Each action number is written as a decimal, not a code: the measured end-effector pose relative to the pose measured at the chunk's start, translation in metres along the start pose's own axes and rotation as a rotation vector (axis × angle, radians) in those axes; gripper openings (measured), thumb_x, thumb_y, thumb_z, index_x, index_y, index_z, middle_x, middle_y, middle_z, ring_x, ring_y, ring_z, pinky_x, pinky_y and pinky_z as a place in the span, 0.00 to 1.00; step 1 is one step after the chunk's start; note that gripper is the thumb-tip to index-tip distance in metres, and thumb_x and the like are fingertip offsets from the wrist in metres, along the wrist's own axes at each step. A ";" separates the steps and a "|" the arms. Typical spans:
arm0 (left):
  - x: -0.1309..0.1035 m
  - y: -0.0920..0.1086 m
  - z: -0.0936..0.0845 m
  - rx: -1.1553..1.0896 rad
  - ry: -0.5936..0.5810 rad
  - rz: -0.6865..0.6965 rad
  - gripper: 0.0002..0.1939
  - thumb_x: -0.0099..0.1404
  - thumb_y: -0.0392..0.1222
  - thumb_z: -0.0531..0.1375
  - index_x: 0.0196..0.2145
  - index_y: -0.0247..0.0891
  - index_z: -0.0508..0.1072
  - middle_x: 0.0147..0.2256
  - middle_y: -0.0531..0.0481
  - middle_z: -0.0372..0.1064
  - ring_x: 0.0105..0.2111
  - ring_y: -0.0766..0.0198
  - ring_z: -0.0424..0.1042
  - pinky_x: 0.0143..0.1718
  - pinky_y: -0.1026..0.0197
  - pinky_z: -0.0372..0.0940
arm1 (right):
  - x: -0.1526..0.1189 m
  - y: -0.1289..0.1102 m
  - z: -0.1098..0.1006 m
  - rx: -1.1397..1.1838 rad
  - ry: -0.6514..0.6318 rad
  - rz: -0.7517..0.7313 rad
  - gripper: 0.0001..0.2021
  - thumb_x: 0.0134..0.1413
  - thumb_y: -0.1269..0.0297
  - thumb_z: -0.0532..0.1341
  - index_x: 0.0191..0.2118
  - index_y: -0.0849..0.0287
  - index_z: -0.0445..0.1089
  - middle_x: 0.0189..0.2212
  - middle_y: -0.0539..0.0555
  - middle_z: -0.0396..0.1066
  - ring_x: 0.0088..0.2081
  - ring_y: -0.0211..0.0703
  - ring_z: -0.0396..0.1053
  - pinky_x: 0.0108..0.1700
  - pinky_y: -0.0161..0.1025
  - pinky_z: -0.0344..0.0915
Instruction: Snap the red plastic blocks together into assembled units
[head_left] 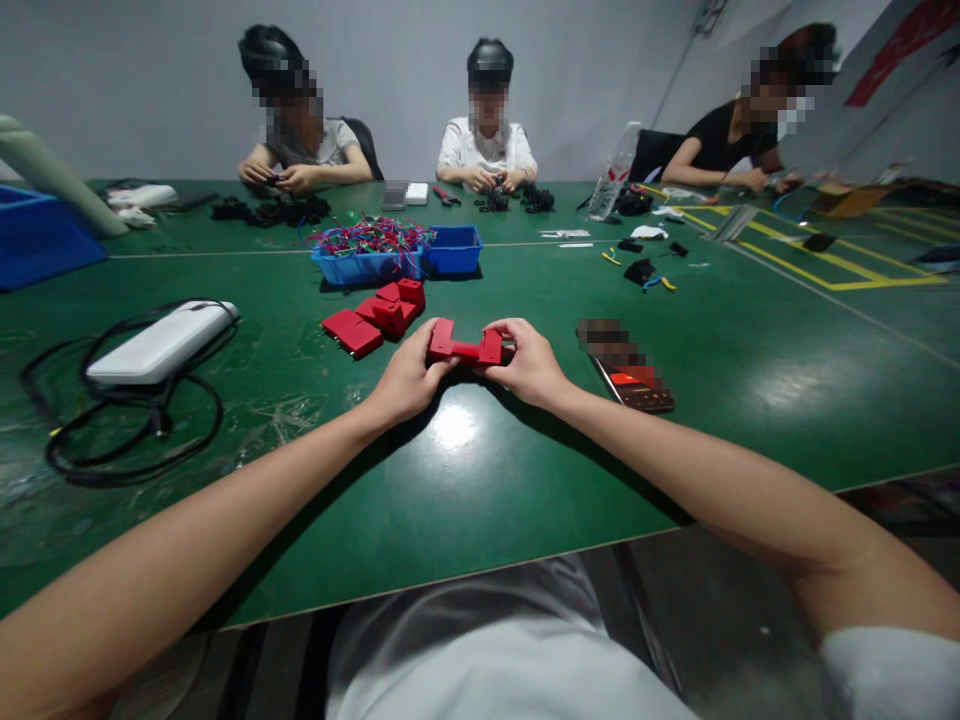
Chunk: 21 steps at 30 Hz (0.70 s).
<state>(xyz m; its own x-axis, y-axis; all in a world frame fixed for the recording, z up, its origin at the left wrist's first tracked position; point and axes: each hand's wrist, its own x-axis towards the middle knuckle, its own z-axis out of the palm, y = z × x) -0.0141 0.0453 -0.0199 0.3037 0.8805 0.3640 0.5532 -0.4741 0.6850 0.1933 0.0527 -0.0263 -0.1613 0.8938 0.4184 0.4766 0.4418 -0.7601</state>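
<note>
Between my two hands is a red plastic bracket (466,351), with a raised block at each end and a thin bar joining them. My left hand (409,378) is closed on its left block, thumb below. My right hand (527,362) grips the right block with fingers over the top. The bracket is held just above the green table (480,480). Beyond my left hand lie several more red plastic parts (352,332), close together, some standing and some flat. What my fingertips press underneath is hidden.
Behind the red parts stand a blue bin heaped with coloured wires (367,262) and another blue bin (454,250). At left lies a white power bank (161,343) with black cable. A phone (626,370) is at right. Three people sit across the table; a bottle (613,172) leans there.
</note>
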 end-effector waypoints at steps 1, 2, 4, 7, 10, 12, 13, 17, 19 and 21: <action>0.000 -0.001 0.000 0.005 -0.003 0.003 0.24 0.66 0.45 0.58 0.56 0.32 0.63 0.49 0.39 0.71 0.48 0.52 0.71 0.54 0.46 0.66 | 0.000 0.000 0.001 0.024 0.003 -0.001 0.23 0.37 0.70 0.71 0.43 0.57 0.69 0.44 0.55 0.70 0.44 0.47 0.71 0.45 0.48 0.72; 0.000 -0.002 0.001 0.010 -0.003 0.007 0.25 0.66 0.45 0.58 0.58 0.32 0.62 0.51 0.38 0.70 0.50 0.52 0.71 0.56 0.45 0.65 | 0.000 0.000 0.001 0.057 -0.002 0.002 0.23 0.37 0.70 0.71 0.44 0.57 0.68 0.44 0.55 0.70 0.43 0.46 0.71 0.44 0.46 0.73; -0.001 -0.004 0.001 0.017 0.000 0.016 0.27 0.66 0.45 0.58 0.59 0.33 0.60 0.54 0.37 0.68 0.54 0.50 0.69 0.58 0.44 0.63 | -0.001 -0.001 0.002 0.139 -0.031 0.016 0.24 0.38 0.70 0.70 0.45 0.56 0.66 0.43 0.54 0.70 0.41 0.44 0.72 0.43 0.44 0.73; -0.001 -0.003 0.001 0.017 0.009 0.014 0.27 0.65 0.45 0.59 0.59 0.35 0.60 0.53 0.38 0.69 0.52 0.50 0.70 0.57 0.44 0.64 | -0.002 -0.003 0.001 0.228 -0.077 0.030 0.25 0.40 0.69 0.69 0.47 0.55 0.64 0.42 0.53 0.71 0.39 0.43 0.74 0.44 0.44 0.73; -0.001 0.000 0.000 0.009 0.015 0.005 0.24 0.65 0.45 0.59 0.56 0.35 0.61 0.49 0.40 0.70 0.48 0.53 0.72 0.53 0.47 0.66 | -0.002 -0.004 0.001 0.261 -0.082 0.021 0.25 0.41 0.67 0.70 0.47 0.56 0.64 0.41 0.53 0.71 0.39 0.43 0.74 0.44 0.44 0.73; -0.001 0.002 0.000 0.002 0.019 0.003 0.22 0.65 0.45 0.59 0.54 0.34 0.62 0.47 0.41 0.70 0.46 0.54 0.72 0.51 0.49 0.67 | -0.003 -0.005 0.000 0.284 -0.083 0.011 0.26 0.41 0.63 0.71 0.47 0.55 0.64 0.41 0.53 0.71 0.38 0.43 0.74 0.44 0.43 0.73; -0.001 0.002 0.000 -0.002 0.021 0.003 0.21 0.65 0.45 0.59 0.53 0.34 0.62 0.47 0.41 0.70 0.45 0.54 0.72 0.51 0.49 0.67 | -0.003 -0.005 0.000 0.295 -0.082 0.005 0.27 0.41 0.61 0.72 0.48 0.55 0.64 0.41 0.53 0.71 0.38 0.43 0.74 0.43 0.43 0.73; -0.001 0.002 0.001 -0.006 0.038 0.011 0.20 0.66 0.47 0.58 0.52 0.35 0.63 0.47 0.41 0.70 0.46 0.54 0.72 0.51 0.50 0.67 | -0.002 -0.005 0.001 0.342 -0.089 -0.004 0.30 0.41 0.55 0.74 0.51 0.53 0.65 0.41 0.52 0.72 0.38 0.43 0.74 0.45 0.44 0.73; -0.002 0.002 0.000 -0.003 0.046 0.015 0.20 0.66 0.48 0.58 0.52 0.35 0.63 0.47 0.41 0.70 0.46 0.54 0.72 0.51 0.51 0.67 | -0.002 -0.006 0.001 0.362 -0.105 -0.005 0.31 0.43 0.53 0.73 0.53 0.53 0.65 0.41 0.52 0.73 0.39 0.44 0.75 0.46 0.45 0.73; -0.002 0.002 0.000 -0.008 0.051 0.012 0.21 0.66 0.48 0.57 0.52 0.35 0.62 0.47 0.41 0.69 0.46 0.54 0.72 0.50 0.51 0.67 | -0.002 -0.008 0.002 0.374 -0.116 -0.019 0.32 0.47 0.52 0.71 0.56 0.53 0.64 0.42 0.54 0.73 0.40 0.45 0.75 0.48 0.46 0.73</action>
<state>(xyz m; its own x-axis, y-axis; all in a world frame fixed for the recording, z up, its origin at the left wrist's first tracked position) -0.0135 0.0426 -0.0194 0.2700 0.8741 0.4038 0.5431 -0.4845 0.6858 0.1885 0.0473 -0.0221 -0.2738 0.8787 0.3910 0.1279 0.4362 -0.8907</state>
